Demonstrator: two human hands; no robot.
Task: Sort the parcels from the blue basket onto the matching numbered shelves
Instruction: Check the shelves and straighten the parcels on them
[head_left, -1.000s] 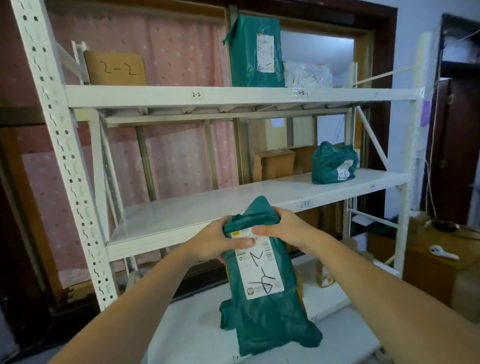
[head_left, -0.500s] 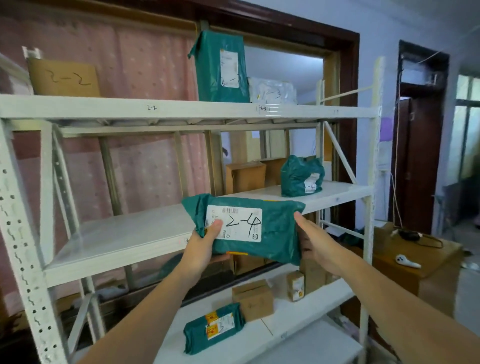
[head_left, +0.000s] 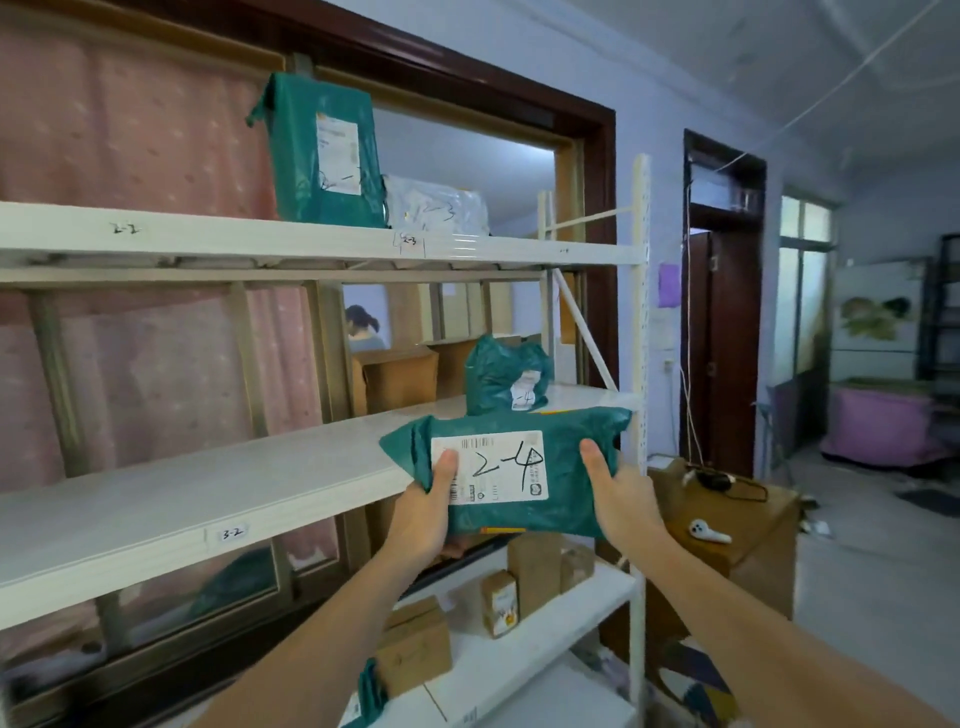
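Observation:
I hold a green parcel (head_left: 563, 467) marked "2-4" sideways in front of the middle shelf's right end. My left hand (head_left: 423, 512) grips its left end with the thumb on the white label. My right hand (head_left: 613, 491) grips its right end. The top shelf (head_left: 208, 241) carries tags "2-2" and "2-3". On it stand a tall green parcel (head_left: 319, 156) and a white parcel (head_left: 439, 210) marked "2-3". The middle shelf (head_left: 156, 499) carries a tag "3-2". The blue basket is out of view.
A small green parcel (head_left: 506, 376) and brown boxes (head_left: 395, 376) sit on the middle shelf's right part. Boxes (head_left: 415, 647) lie on the bottom shelf. A brown cabinet (head_left: 748, 519) with a white earbud case stands right of the rack. A doorway (head_left: 719, 353) lies beyond.
The parcel turned from hanging upright to lying sideways and rose to the middle shelf's height. It and my view have shifted right along the rack.

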